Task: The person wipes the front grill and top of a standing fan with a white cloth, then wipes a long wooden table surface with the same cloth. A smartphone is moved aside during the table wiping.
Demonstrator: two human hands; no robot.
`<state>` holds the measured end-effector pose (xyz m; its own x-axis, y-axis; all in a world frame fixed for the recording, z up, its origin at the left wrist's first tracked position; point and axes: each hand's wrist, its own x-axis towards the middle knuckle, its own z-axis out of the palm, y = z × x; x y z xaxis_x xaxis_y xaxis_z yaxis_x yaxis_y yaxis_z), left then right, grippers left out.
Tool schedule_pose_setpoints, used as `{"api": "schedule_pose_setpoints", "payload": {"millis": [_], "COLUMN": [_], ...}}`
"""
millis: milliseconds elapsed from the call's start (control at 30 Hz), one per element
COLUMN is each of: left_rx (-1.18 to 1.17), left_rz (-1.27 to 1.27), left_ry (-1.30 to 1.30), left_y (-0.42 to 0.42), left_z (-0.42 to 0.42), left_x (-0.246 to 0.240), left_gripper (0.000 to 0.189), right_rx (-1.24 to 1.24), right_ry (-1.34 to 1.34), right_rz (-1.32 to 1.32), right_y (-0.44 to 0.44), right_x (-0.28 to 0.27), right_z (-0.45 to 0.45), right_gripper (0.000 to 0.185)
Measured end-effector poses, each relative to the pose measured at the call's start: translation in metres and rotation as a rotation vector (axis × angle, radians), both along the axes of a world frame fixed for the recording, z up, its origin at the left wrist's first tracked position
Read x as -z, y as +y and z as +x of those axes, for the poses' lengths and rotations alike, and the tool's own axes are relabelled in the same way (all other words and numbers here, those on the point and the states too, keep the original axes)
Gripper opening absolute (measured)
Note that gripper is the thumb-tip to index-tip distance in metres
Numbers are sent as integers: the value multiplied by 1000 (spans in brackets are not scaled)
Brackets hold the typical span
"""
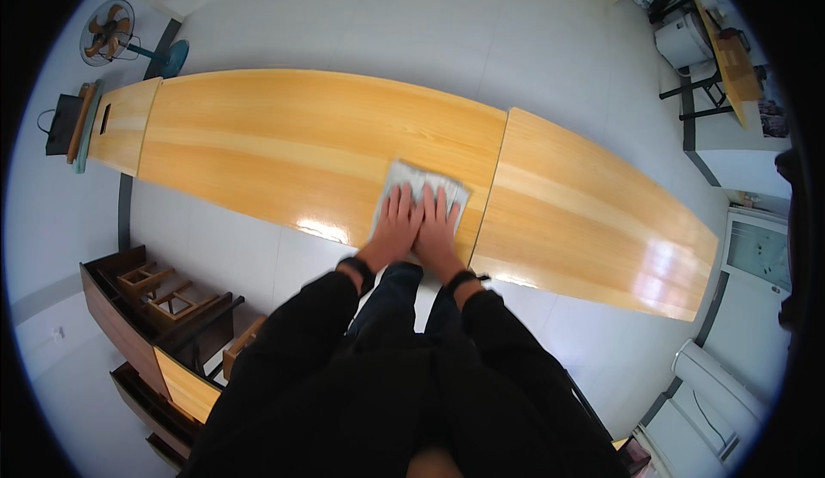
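Observation:
Both my hands lie side by side, palms down, on a light grey cloth spread on a glossy wood-grain table. My left hand presses on the cloth's left part with its fingers stretched forward. Touching it at the thumb side, my right hand rests flat on the cloth's right part. The palms hide the cloth's near part. Just right of the cloth runs the seam between this table and a second wood-grain table.
A standing fan is beyond the tables' left end, near a black bag. Wooden stools sit among dark furniture at lower left. A folding table and a white appliance stand at upper right.

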<state>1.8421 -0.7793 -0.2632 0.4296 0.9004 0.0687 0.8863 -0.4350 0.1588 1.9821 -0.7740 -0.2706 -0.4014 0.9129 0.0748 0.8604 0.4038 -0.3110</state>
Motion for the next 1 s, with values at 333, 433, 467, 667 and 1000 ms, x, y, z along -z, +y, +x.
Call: {"api": "schedule_pose_setpoints", "payload": {"millis": [333, 433, 467, 667, 1000], "left_rx": [33, -43, -70, -9, -21], "left_rz": [-174, -224, -210, -187, -264], "left_ry": [-349, -275, -216, -191, -135], "left_y": [32, 52, 49, -27, 70], "left_z": [45, 12, 0, -37, -22], "left_x": [2, 6, 6, -8, -12], "left_gripper": [73, 77, 78, 79, 72], "right_rx": [144, 109, 54, -140, 58], "right_ry": [-105, -31, -27, 76, 20], "right_rz": [-50, -24, -43, -119, -8], "right_y": [14, 41, 44, -18, 50], "right_x": [-7, 2, 2, -24, -15], "right_z": [43, 8, -2, 6, -6], "right_gripper": [66, 68, 68, 70, 71]}}
